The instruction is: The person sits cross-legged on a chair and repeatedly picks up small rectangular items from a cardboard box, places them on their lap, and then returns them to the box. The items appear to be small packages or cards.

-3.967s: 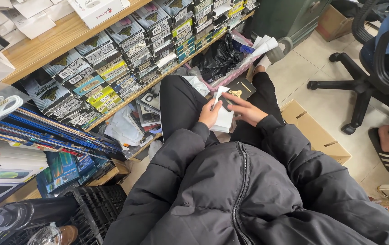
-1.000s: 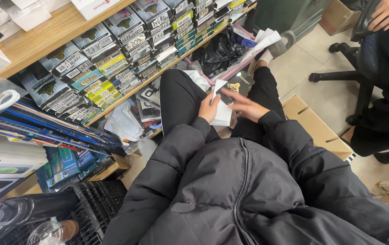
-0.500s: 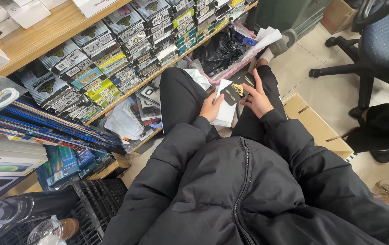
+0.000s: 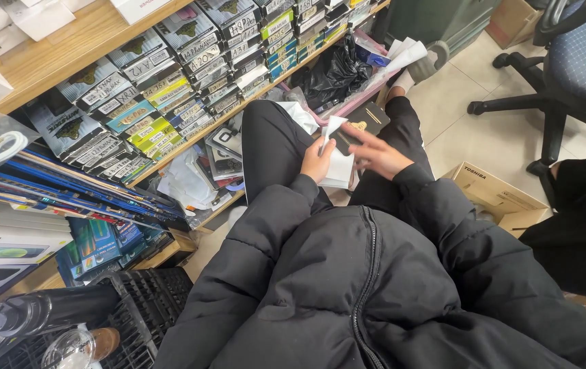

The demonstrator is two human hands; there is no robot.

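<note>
While the person sits with black-trousered legs stretched toward the shelf, the left hand rests on the lap with its grip clamped on a white folded paper sheet, thumb on top and one corner of the sheet sticking up above the fingers. Just beside it, the right hand lies with fingers spread flat and apart, closed on nothing, its fingertips touching a flat black rectangular case with a small gold emblem that rests across the knees, between both hands and the shelf edge. Sheet and case touch where the paper overlaps the case's lower edge.

Left of the legs, a long wooden shelf carries slanted rows of small boxed packets with handwritten labels, in grey, yellow and teal. Under it lie loose clear plastic bags and a crumpled black plastic bag. A black plastic crate stands at the lower left, near a dark bottle. On the tiled floor to the right sits an open brown cardboard box, and beyond it a blue office chair on a black wheeled base. Another person's dark-clothed leg shows at the right edge.
</note>
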